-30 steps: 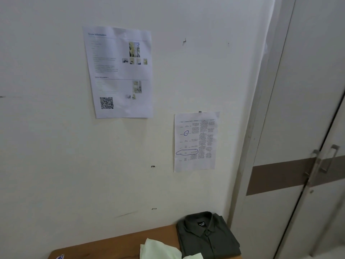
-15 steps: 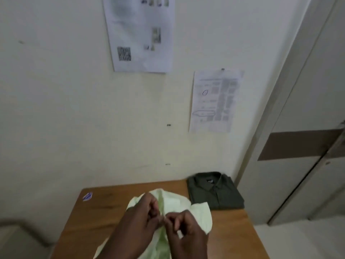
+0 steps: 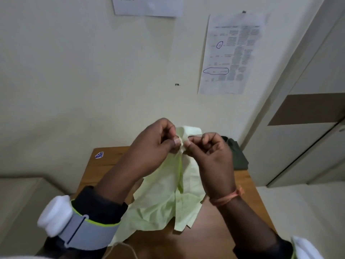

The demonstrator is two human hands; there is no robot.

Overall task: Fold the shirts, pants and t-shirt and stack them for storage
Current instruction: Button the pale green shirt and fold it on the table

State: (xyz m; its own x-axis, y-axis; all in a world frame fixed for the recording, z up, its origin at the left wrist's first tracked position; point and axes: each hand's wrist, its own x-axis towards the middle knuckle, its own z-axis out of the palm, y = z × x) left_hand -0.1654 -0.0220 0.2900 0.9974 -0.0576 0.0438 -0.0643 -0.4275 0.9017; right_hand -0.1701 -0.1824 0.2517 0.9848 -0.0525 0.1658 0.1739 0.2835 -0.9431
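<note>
A pale green shirt (image 3: 168, 199) is held up above the wooden table (image 3: 240, 206), its lower part draped on the tabletop. My left hand (image 3: 155, 143) pinches the shirt's front edge just below the collar. My right hand (image 3: 211, 152) pinches the opposite front edge right beside it, fingertips almost meeting. A folded dark green shirt (image 3: 237, 154) lies at the table's far right corner, partly hidden behind my right hand.
The table stands against a cream wall with two printed sheets (image 3: 231, 53) taped to it. A door (image 3: 308, 109) is to the right. A small sticker (image 3: 99, 155) sits on the table's far left corner. A low cream surface (image 3: 20, 199) lies left.
The view has tilted down from the wall to the table. Both hands came into view and rose, holding the pale green shirt near its collar.
</note>
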